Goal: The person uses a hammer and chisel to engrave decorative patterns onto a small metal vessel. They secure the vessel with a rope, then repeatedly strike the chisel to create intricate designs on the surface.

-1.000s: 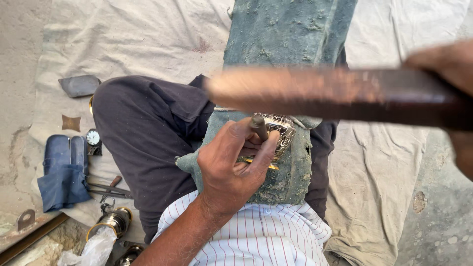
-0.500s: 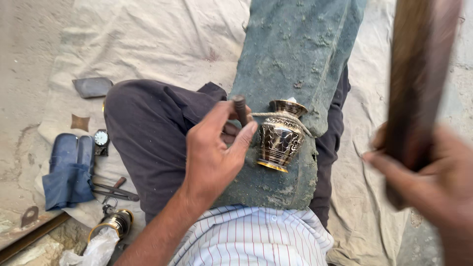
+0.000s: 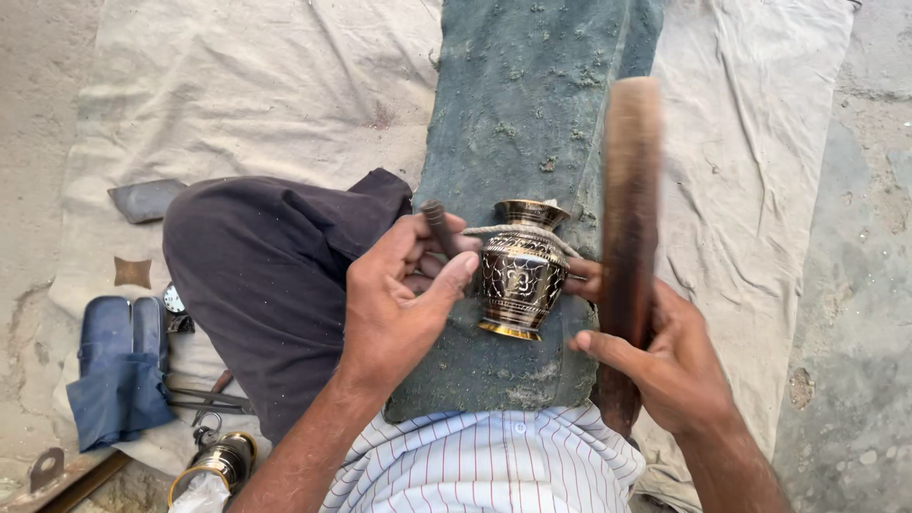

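A small engraved brass pot [image 3: 518,269] lies on its side on a long grey-green padded block [image 3: 532,123] across my lap. My left hand [image 3: 404,294] pinches a short dark metal punch [image 3: 440,228] against the pot's left side. My right hand [image 3: 665,361] grips a long brown wooden stick [image 3: 629,218], held upright just right of the pot, with one fingertip touching the pot's side.
My bent leg in dark trousers [image 3: 256,285] lies to the left. A blue folded cloth [image 3: 119,370], a small round dial [image 3: 173,300], dark hand tools [image 3: 204,399] and another brass vessel [image 3: 218,464] sit at lower left on a pale sheet [image 3: 237,95].
The wooden stick swung from lying across the view to standing upright close beside the pot. My left hand stays at the pot with the punch.
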